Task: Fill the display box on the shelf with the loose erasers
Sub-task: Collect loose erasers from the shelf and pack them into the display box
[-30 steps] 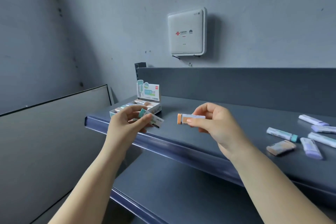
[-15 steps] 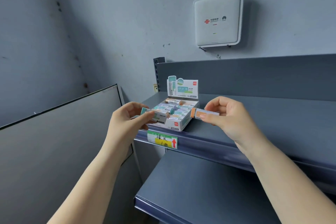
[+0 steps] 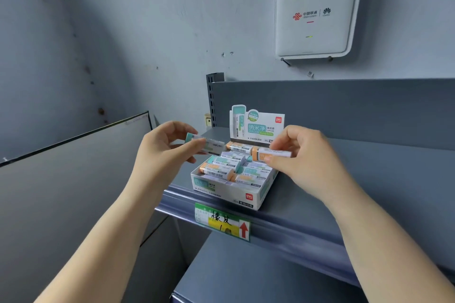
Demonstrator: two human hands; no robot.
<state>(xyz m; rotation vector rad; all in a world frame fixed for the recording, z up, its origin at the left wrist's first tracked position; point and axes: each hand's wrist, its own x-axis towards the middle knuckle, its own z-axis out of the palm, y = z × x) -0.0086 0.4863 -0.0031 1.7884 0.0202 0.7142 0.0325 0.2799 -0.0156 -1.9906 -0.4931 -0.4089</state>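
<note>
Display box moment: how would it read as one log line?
left hand: pinches teal-tipped eraser | right hand: pinches orange-tipped eraser | both above display box, partly filled

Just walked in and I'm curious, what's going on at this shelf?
A person is restocking a display box of erasers on the shelf. The left hand pinches a green-tipped eraser and the right hand pinches an orange-tipped eraser, both held just above the box. The box already holds several erasers; neither held one is in yet.

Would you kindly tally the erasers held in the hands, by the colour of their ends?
Teal eraser: 1, in the left hand
Orange eraser: 1, in the right hand
Total: 2
</note>
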